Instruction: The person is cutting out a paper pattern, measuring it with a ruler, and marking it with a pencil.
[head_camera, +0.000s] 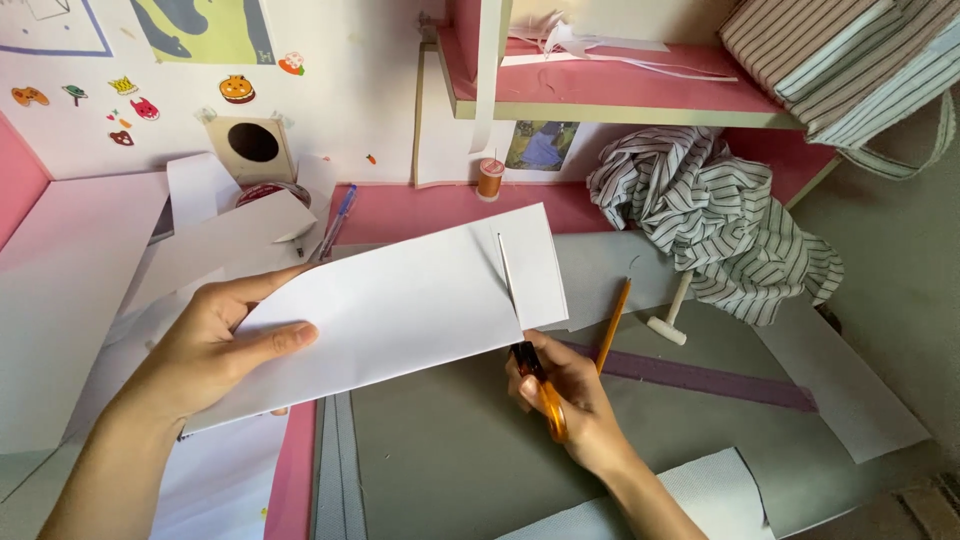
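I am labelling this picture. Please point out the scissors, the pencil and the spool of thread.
scissors (540, 385), head view, orange handle in the right hand.
pencil (612, 325), head view, middle of shaft.
spool of thread (490, 179), head view, orange winding.

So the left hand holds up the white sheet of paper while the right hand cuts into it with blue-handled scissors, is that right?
Not quite. The scissors have orange handles, not blue, as the head view shows. The rest stands: the left hand holds up the white sheet of paper while the right hand cuts into it.
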